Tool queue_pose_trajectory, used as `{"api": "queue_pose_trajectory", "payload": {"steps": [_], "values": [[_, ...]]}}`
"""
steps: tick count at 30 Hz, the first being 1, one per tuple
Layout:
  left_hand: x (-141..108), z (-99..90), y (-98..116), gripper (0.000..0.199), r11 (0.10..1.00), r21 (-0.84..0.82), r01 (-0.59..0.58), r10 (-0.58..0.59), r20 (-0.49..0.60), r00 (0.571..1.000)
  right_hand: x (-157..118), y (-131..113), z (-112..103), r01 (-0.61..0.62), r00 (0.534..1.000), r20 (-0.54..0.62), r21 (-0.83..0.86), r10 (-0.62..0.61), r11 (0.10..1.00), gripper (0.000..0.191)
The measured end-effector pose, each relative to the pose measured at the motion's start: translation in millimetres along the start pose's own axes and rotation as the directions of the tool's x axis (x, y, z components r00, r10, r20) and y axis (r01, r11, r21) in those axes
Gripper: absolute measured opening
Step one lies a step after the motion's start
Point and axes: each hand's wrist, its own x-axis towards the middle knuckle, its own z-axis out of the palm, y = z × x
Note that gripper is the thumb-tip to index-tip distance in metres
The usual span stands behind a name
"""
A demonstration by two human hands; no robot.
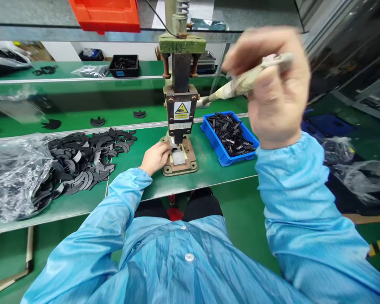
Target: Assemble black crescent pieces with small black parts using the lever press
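Observation:
A hand press (pixel 181 76) with a green head and a yellow warning label stands in front of me. My right hand (pixel 277 80), somewhat blurred, is closed around the raised press lever (pixel 237 85), which is wrapped in pale tape. At the press base (pixel 192 157), my left hand (pixel 157 156) has its fingers pinched together beside the fixture, just under the ram (pixel 178 137). A small dark bit shows at those fingertips, but what they hold is mostly hidden. A pale block (pixel 178 158) sits on the fixture, in front of the fingertips.
Left of the press lies a heap of curved black parts (pixel 82 162), partly under a clear plastic bag (pixel 15 177). A blue tray (pixel 225 158) of small black parts stands at the right. Behind are a black bin (pixel 137 71) and, overhead, an orange bin (pixel 106 17).

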Motion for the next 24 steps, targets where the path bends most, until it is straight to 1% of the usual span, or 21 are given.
{"api": "queue_pose_trajectory", "payload": {"steps": [1,2,3,5,7,10,12,16,19,21,23,24], "values": [[2.5,0.9,1.0,0.029,0.999,0.035,-0.014,0.013,0.04,0.999,2.8,4.2,4.7,0.056,0.998,0.026,0.044,-0.057,0.997,0.049],[4.3,1.6,2.0,0.03,0.998,0.064,-0.029,0.024,0.072,0.997,2.2,9.1,8.7,0.11,0.993,0.034,0.077,-0.113,0.991,0.041],[5.5,2.2,2.7,0.031,0.996,0.084,-0.041,0.033,0.094,0.995,-1.3,13.8,11.7,0.139,0.989,0.026,0.094,-0.142,0.986,0.035],[7.3,3.1,2.7,0.032,0.993,0.102,-0.061,0.049,0.116,0.992,-14.1,20.0,14.4,0.125,0.992,0.0,0.087,-0.125,0.988,0.033],[8.6,3.8,1.1,0.031,0.991,0.1,-0.084,0.072,0.12,0.99,-30.8,20.1,14.6,0.107,0.994,-0.006,0.066,-0.107,0.992,0.033],[9.5,4.6,-1.9,0.031,0.99,0.082,-0.112,0.103,0.106,0.989,-58.9,15.8,15.3,0.095,0.995,-0.004,0.006,-0.095,0.995,0.027],[9.5,4.8,-2.4,0.03,0.991,0.067,-0.12,0.114,0.092,0.989,-80.4,16.9,18.0,0.113,0.993,-0.008,-0.03,-0.114,0.993,0.027],[9.3,4.8,1.1,0.029,0.991,0.038,-0.128,0.124,0.088,0.988,-127.2,33.0,27.2,0.173,0.982,-0.055,-0.084,-0.178,0.981,0.025],[9.5,1.7,-1.1,0.029,0.989,0.017,-0.149,0.146,0.119,0.982,-151.0,45.2,34.0,0.151,0.979,-0.122,-0.124,-0.166,0.981,0.023],[9.3,-6.4,-11.0,0.029,0.99,0.068,-0.122,0.11,0.159,0.981,-157.1,48.7,37.4,0.127,0.975,-0.169,-0.13,-0.148,0.983,0.024],[9.4,-22.2,-30.4,0.029,0.983,0.178,-0.038,0.007,0.174,0.985,-157.6,49.1,39.8,0.111,0.971,-0.196,-0.13,-0.136,0.985,0.025],[9.9,-33.0,-43.8,0.03,0.971,0.239,0.021,-0.06,0.157,0.986,-156.8,48.7,40.8,0.109,0.969,-0.205,-0.132,-0.134,0.985,0.025]]}}
